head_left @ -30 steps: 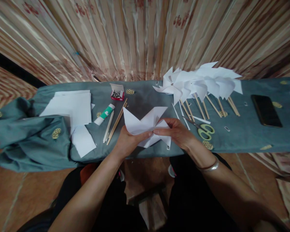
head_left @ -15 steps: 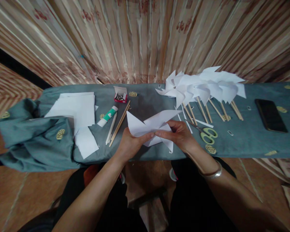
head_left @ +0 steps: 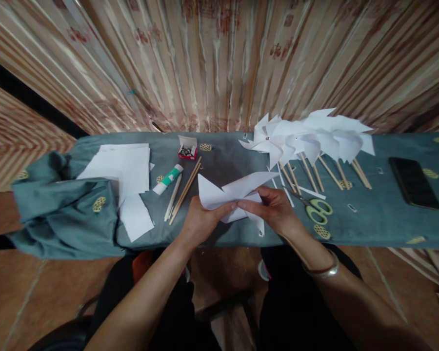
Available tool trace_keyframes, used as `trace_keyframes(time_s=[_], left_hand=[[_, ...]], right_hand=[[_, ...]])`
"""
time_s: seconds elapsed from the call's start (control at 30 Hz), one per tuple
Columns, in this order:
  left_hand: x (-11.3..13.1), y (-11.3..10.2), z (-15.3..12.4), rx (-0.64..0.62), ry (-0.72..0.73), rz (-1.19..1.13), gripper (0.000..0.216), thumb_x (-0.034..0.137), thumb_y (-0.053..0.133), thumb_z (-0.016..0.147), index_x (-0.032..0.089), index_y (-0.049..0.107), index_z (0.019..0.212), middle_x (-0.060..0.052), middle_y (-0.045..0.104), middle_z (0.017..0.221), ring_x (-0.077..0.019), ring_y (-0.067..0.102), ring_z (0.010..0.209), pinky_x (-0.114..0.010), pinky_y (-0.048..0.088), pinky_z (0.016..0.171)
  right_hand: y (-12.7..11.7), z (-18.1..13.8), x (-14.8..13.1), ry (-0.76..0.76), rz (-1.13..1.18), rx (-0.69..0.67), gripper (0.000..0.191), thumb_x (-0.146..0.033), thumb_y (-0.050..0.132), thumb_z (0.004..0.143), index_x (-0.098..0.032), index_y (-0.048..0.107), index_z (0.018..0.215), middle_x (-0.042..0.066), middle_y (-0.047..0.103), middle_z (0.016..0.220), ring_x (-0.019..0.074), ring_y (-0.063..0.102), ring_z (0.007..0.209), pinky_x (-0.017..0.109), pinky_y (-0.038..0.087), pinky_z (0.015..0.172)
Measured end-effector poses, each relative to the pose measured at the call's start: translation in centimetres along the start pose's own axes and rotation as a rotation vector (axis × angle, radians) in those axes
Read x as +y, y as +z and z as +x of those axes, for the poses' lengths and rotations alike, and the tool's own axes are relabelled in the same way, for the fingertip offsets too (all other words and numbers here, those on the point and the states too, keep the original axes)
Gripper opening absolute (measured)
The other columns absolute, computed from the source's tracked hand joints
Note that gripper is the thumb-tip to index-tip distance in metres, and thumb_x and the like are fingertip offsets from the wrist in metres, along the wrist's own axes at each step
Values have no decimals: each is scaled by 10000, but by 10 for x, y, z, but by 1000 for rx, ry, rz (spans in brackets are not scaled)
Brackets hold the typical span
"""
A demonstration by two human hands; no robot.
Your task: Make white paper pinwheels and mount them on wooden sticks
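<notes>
Both my hands hold a white paper pinwheel (head_left: 219, 192) just above the near edge of a bench covered in blue-grey cloth (head_left: 369, 224). My left hand (head_left: 201, 222) pinches it from below at the middle, thumb on top. My right hand (head_left: 276, 209) pinches the centre from the right, fingers curled over a folded flap. The paper's pointed corners stick out up-left and up-right. A silver bangle (head_left: 324, 270) is on my right wrist.
Finished white pinwheels on wooden sticks (head_left: 310, 139) lie at the back right. Green-handled scissors (head_left: 314, 207) lie beside my right hand, a black phone (head_left: 415, 183) far right. Left of centre are loose wooden sticks (head_left: 183, 190), a glue stick (head_left: 168, 178), a red box of pins (head_left: 188, 148) and white paper sheets (head_left: 122, 168).
My hands and the paper have stayed together with small finger shifts at its centre. The upper right flap has flattened and stretched out to the right. The view has tilted slightly.
</notes>
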State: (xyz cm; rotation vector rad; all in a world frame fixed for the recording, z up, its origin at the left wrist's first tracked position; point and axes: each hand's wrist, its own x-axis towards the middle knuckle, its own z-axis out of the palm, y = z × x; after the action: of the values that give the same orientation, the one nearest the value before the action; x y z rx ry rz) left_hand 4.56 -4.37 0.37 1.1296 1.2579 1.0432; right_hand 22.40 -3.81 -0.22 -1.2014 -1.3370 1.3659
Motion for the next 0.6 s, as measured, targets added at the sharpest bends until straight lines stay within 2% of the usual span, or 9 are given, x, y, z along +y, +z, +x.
trace_keyframes(time_s=[0.43, 0.53, 0.6], left_hand=[[2, 1, -2, -4, -20, -12, 334, 301, 794, 635, 121, 732, 909, -72, 766, 908, -230, 706, 858, -319, 571, 757], [2, 2, -1, 16, -26, -27, 326, 301, 796, 626, 117, 733, 888, -76, 765, 889, -229, 705, 837, -322, 571, 748], [2, 4, -1, 41, -34, -53, 325, 292, 798, 618, 119, 733, 886, -73, 765, 888, -223, 704, 823, -319, 571, 743]], right_hand=[[2, -2, -7, 13, -38, 1, 227, -392, 765, 673, -218, 728, 814, -5, 707, 743, 167, 612, 663, 286, 504, 619], [4, -3, -6, 3, -102, 48, 268, -428, 764, 675, -208, 707, 817, -5, 678, 701, 154, 588, 623, 269, 480, 567], [5, -5, -5, -36, -217, 132, 308, -450, 761, 685, -204, 687, 854, 7, 679, 743, 165, 602, 658, 284, 492, 595]])
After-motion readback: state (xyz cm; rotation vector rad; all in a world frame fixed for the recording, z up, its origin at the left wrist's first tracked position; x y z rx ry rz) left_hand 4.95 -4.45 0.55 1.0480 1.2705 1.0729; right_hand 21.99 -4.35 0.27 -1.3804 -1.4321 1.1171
